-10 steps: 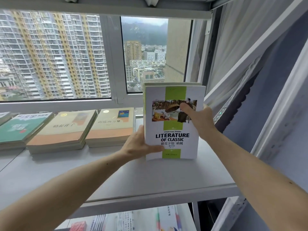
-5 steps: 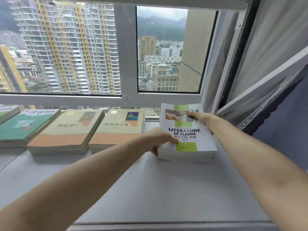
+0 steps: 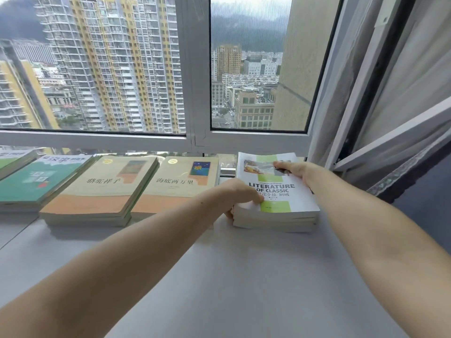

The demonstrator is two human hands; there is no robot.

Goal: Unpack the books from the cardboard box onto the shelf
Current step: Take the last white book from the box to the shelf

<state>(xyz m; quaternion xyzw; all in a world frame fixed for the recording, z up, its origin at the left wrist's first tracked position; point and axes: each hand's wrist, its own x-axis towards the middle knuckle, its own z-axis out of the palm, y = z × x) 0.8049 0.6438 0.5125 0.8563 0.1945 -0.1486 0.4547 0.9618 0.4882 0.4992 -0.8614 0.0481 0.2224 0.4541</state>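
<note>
Flat on the shelf (image 3: 244,276) lies the white-and-green book stack (image 3: 275,203), long axis toward the window, right of the tan books (image 3: 180,184); gripped at its near-left corner by the left hand (image 3: 240,193); pressed at its far edge by the right hand (image 3: 292,168), fingers flat; both ready to let go, probably.

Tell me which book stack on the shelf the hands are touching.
The rightmost stack, topped by the white and green Literature of Classic book. Left hand grips its near-left corner; right hand rests on top.

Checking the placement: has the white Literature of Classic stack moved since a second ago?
Yes. The white stack, standing upright then, now lies flat on the shelf by the window frame, right of the beige stacks.
</note>
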